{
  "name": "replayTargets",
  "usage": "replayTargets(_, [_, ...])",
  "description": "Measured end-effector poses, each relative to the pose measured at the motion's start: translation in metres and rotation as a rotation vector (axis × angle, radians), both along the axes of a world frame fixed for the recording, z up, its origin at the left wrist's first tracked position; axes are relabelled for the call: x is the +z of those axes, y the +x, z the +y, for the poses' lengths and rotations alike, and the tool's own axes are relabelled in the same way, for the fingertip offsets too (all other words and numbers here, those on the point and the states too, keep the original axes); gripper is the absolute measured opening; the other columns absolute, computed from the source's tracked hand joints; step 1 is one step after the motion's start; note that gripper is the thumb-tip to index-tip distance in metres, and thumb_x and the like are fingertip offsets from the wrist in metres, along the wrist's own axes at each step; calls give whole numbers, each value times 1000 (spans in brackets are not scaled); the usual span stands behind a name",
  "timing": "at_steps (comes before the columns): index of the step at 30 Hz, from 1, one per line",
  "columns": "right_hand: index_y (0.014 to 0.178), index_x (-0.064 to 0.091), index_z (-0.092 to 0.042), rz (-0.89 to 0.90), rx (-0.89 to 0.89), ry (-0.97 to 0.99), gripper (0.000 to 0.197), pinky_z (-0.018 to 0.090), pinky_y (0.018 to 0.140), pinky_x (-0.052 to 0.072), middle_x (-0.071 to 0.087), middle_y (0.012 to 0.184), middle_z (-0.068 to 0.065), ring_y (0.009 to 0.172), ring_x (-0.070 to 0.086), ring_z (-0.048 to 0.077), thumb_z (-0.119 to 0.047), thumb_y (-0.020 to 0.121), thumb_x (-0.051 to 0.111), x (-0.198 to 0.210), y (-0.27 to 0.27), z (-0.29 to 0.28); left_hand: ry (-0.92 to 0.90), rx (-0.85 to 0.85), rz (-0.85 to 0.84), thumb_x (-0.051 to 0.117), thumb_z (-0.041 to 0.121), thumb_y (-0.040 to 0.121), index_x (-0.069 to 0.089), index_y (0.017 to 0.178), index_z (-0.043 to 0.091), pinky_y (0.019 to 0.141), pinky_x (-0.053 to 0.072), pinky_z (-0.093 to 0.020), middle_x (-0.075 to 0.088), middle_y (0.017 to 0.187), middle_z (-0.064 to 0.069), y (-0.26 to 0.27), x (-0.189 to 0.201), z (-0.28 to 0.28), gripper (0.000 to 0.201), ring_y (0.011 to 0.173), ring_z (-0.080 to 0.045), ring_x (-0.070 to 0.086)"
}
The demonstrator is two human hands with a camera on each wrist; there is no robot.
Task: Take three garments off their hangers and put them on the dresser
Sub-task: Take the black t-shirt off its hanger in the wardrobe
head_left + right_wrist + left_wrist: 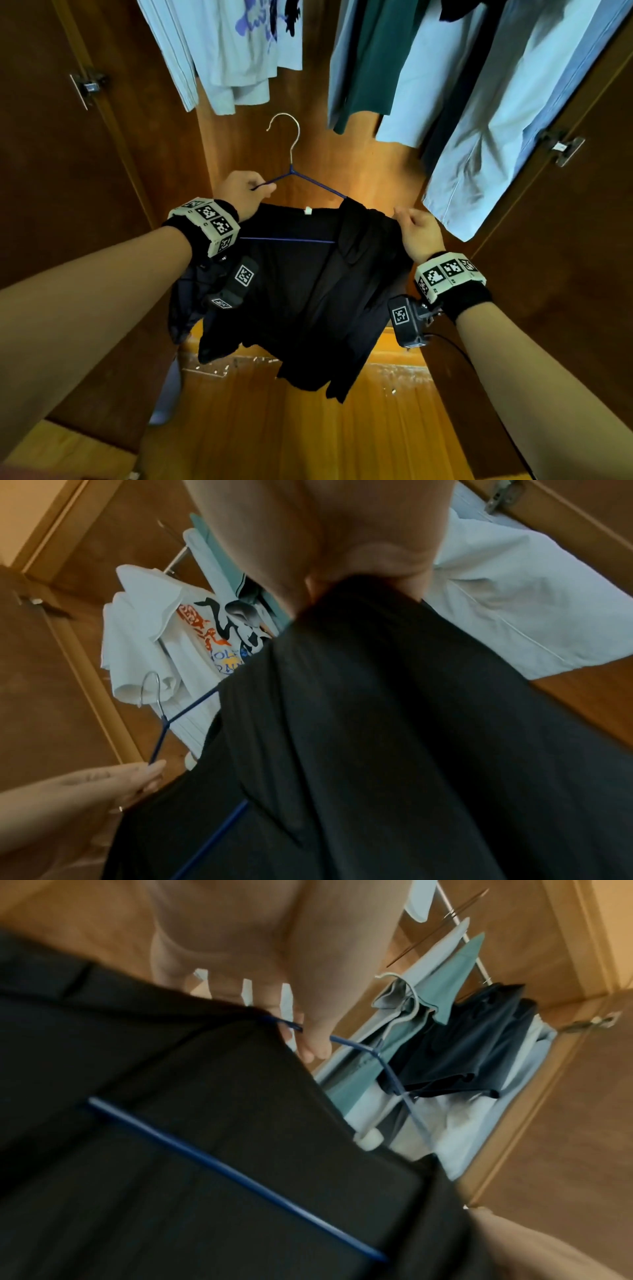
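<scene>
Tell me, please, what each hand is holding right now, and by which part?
The left hand grips the blue wire hanger by its left sloping arm. The right hand pinches the black shirt at its right shoulder, still over the hanger.

The wooden wardrobe floor (308, 428) runs between two open doors. Pale scuffed specks lie along its raised front ledge (397, 371), and something pale grey (168, 394) stands at the ledge's left end.

Hanger's (291, 178) right shoulder — under garment (301, 291)
</scene>
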State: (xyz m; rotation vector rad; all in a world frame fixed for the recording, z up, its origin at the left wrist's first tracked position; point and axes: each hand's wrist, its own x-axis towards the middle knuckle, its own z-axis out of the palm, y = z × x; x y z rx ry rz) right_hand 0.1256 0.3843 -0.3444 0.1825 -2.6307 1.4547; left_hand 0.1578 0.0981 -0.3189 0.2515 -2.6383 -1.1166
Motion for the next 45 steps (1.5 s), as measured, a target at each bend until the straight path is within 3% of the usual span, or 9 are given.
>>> replayTargets(5, [104, 56, -13, 25, 209, 37, 17, 21, 91, 44, 58, 105, 6, 96, 58, 16, -5, 92, 48, 5, -9, -22, -7, -73, 12, 62, 27, 88, 70, 83, 7, 65, 34, -22, 60, 79, -1, 10, -7, 26, 23, 84, -13, 53])
replayTargets(9, [120, 54, -3, -88, 416, 3, 31, 4, 75, 40, 57, 102, 6, 93, 53, 14, -7, 89, 57, 16, -2, -52, -12, -80, -60, 64, 29, 86, 71, 83, 6, 70, 33, -23, 57, 69, 4, 12, -21, 43, 24, 82, -12, 52])
replayTargets(12, [113, 59, -3, -112, 477, 73, 29, 6, 77, 41, 58, 98, 4, 91, 54, 13, -17, 88, 62, 15, 0, -65, 25, -84, -88, 63, 31, 86, 70, 81, 9, 64, 35, -21, 59, 71, 4, 13, -29, 46, 23, 81, -12, 54])
replayTargets(15, [90, 63, -16, -68, 545, 117, 8, 28, 86, 43, 62, 93, 7, 89, 55, 16, -19, 92, 55, 7, 0, -73, 45, -100, -91, 61, 31, 88, 69, 78, 15, 65, 35, -14, 59, 70, 9, 17, -30, 49, 21, 76, -8, 53])
replayTargets(18, [74, 61, -25, 10, 497, 120, 25, 38, 88, 45, 69, 96, 15, 91, 60, 27, -18, 94, 49, 2, -1, -75, 76, -116, -67, 60, 30, 89, 71, 84, 13, 66, 34, -12, 60, 72, 8, 22, -29, 52, 20, 75, -8, 53])
replayTargets(24, [83, 69, -12, 77, 307, 144, 25, 28, 74, 34, 67, 90, 7, 86, 57, 19, -20, 94, 49, -4, -8, -65, -28, -2, -44, 67, 29, 83, 58, 109, 23, 102, 38, -28, 48, 118, -2, 26, -39, 43, 27, 107, -13, 47])
replayTargets(34, [81, 70, -14, -14, 195, 86, 28, 22, 56, 33, 48, 35, -20, 44, 48, 0, -26, 94, 49, 2, -5, -48, 54, 257, -396, 68, 52, 76, 21, 141, 4, 105, 40, -48, 25, 144, -19, 18, -75, 60, 93, 128, -40, 38])
replayTargets(39, [60, 57, -26, 16, 202, 73, 36, 24, 67, 33, 52, 50, -17, 52, 46, -5, -26, 94, 48, 9, -2, -42, 81, 410, -227, 66, 49, 77, 24, 138, 6, 101, 40, -53, 29, 142, -18, 2, -78, 75, 86, 125, -41, 40])
replayTargets(45, [60, 56, -25, -33, 159, 76, 35, 19, 51, 29, 46, 34, -28, 37, 47, -7, -27, 95, 48, 13, 0, -21, 222, 455, -111, 55, 22, 88, 31, 126, 2, 74, 42, -38, 41, 129, -19, -7, -65, 73, 49, 105, -40, 55])
